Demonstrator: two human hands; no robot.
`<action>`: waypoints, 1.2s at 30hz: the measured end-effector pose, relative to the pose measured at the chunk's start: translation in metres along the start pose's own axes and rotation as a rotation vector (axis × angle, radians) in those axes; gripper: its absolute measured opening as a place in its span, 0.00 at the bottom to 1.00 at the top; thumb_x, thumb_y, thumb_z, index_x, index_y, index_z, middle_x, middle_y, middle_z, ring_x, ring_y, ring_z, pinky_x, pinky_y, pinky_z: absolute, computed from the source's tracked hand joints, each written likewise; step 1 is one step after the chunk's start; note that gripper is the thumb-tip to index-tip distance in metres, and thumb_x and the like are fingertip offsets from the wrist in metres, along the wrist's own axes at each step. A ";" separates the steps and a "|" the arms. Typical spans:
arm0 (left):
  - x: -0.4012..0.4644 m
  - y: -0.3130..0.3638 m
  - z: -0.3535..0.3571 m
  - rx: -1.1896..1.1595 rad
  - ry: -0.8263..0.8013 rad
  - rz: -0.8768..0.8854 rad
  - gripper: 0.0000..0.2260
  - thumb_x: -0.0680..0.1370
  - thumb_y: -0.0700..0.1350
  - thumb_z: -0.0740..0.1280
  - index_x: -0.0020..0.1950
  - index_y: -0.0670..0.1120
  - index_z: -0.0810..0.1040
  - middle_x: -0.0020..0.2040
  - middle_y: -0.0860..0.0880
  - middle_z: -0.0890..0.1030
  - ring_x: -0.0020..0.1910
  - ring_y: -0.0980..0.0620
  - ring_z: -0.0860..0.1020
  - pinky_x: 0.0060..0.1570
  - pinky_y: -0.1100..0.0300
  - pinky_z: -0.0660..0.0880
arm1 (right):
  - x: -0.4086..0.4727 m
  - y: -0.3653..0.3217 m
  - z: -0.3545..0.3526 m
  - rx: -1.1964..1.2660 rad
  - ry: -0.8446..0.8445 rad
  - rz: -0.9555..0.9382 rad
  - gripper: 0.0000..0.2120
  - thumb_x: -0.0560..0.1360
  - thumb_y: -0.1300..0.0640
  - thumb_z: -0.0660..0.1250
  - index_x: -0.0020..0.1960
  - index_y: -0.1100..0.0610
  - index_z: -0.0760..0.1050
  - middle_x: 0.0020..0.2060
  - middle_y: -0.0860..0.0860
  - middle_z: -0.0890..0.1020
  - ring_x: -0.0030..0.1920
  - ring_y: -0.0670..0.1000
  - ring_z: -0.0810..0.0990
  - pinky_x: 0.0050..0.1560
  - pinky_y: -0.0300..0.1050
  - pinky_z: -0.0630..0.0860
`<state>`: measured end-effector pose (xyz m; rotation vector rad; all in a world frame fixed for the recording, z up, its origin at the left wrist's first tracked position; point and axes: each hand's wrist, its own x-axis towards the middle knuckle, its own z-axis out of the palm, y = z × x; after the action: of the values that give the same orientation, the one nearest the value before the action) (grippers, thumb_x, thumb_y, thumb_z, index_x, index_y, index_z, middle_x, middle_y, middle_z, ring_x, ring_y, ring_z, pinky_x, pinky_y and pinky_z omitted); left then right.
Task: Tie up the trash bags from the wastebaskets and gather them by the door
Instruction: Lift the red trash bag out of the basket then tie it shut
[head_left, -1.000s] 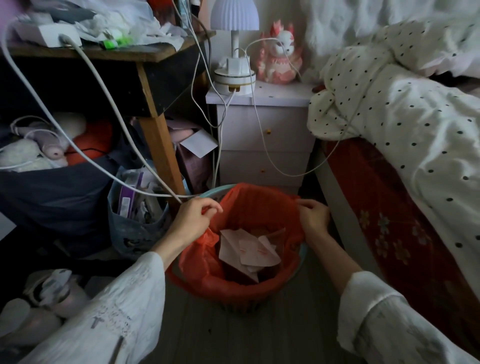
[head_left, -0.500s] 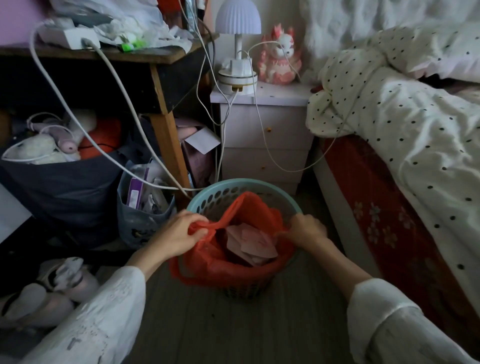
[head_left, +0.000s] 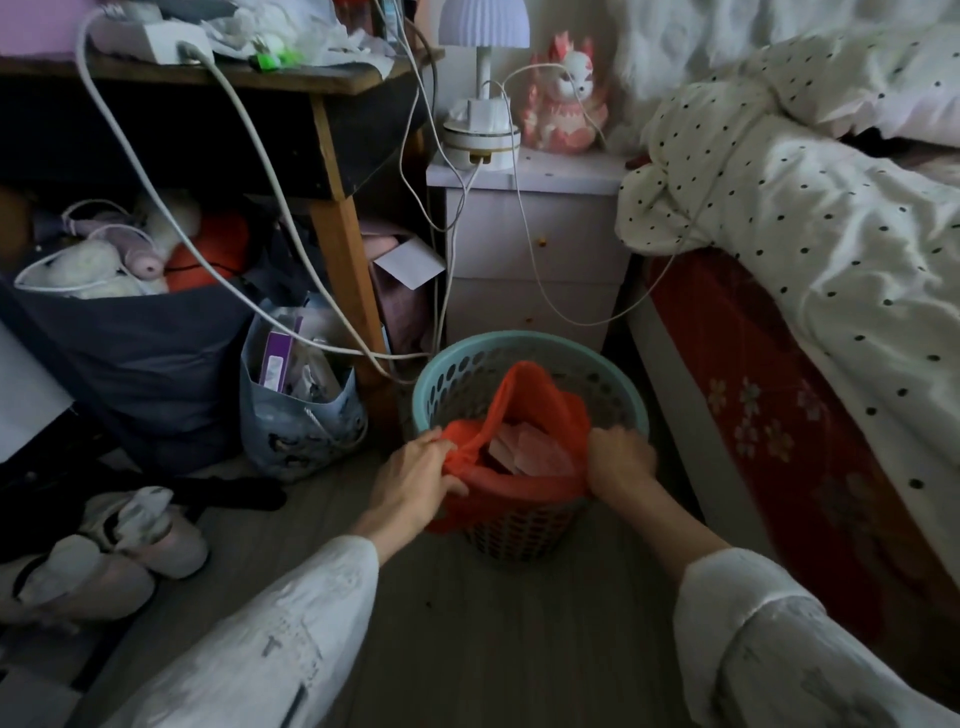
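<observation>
A teal perforated wastebasket (head_left: 524, 345) stands on the floor between a desk leg and the bed. Inside it sits an orange trash bag (head_left: 524, 400) holding pinkish paper scraps (head_left: 530, 452). The bag's far edge is pulled off the rim and bunched toward the near side. My left hand (head_left: 415, 480) grips the bag's left edge at the near left rim. My right hand (head_left: 618, 460) grips the bag's right edge at the near right rim. The near edge of the bag still drapes over the basket's front.
A white nightstand (head_left: 530, 249) with a lamp stands behind the basket, with cables hanging across. A wooden desk leg (head_left: 348, 270) and a grey bag (head_left: 301, 405) of items are at the left. The bed (head_left: 779, 338) runs along the right. Shoes (head_left: 119, 540) lie at the lower left.
Both hands have pulled the orange bag's rim off the far side of the basket and drawn it inward and nearer, so the teal rim now shows. The bag's mouth has narrowed.
</observation>
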<state>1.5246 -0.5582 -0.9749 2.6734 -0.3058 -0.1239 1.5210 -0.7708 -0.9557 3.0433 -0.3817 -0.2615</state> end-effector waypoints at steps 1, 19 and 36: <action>0.004 0.005 0.003 -0.041 0.008 0.002 0.22 0.70 0.47 0.71 0.63 0.48 0.74 0.73 0.48 0.65 0.69 0.45 0.68 0.66 0.54 0.69 | 0.002 0.006 0.002 0.048 0.013 0.026 0.15 0.77 0.62 0.54 0.60 0.60 0.73 0.61 0.59 0.76 0.62 0.60 0.74 0.57 0.51 0.74; 0.091 0.060 -0.041 -1.203 0.132 -0.391 0.11 0.80 0.40 0.56 0.38 0.49 0.69 0.43 0.45 0.77 0.37 0.51 0.75 0.34 0.56 0.75 | 0.049 0.011 -0.064 1.294 0.245 0.202 0.10 0.71 0.63 0.60 0.46 0.56 0.79 0.38 0.57 0.80 0.46 0.59 0.78 0.46 0.48 0.73; 0.062 0.095 -0.168 -1.416 0.391 0.165 0.09 0.79 0.40 0.58 0.41 0.48 0.72 0.38 0.48 0.76 0.32 0.57 0.76 0.34 0.65 0.76 | -0.004 -0.013 -0.184 1.447 0.586 -0.344 0.11 0.74 0.60 0.63 0.35 0.47 0.73 0.33 0.47 0.78 0.40 0.53 0.78 0.47 0.60 0.76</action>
<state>1.5888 -0.5855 -0.7842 1.2209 -0.1839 0.1805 1.5527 -0.7498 -0.7755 4.1544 0.1055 1.5271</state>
